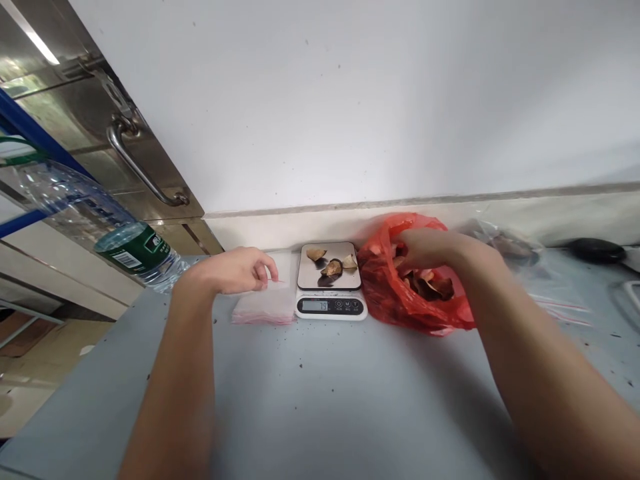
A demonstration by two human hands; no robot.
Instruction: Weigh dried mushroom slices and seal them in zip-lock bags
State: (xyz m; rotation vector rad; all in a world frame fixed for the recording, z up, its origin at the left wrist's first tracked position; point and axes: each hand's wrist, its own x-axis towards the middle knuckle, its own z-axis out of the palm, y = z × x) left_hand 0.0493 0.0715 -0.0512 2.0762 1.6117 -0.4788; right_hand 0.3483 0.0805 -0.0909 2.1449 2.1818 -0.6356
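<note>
My left hand (243,269) has its fingers curled at a clear zip bag (280,283), pinching its edge above a stack of zip bags (257,313) with red seal lines. A small kitchen scale (333,309) sits between my hands, its display reading about 79. Several dried brown slices (331,268) rest on its metal plate. My right hand (423,248) reaches into a red plastic bag (390,293) that holds more dried slices (435,288). The bag and its contents hide those fingertips, so their grip does not show.
A plastic water bottle (130,247) with a green label stands at the left table edge. Clear bags (515,250), one with dark contents, lie on the right, by a black object (597,250). Crumbs dot the grey table (310,420); the white wall (350,120) rises behind.
</note>
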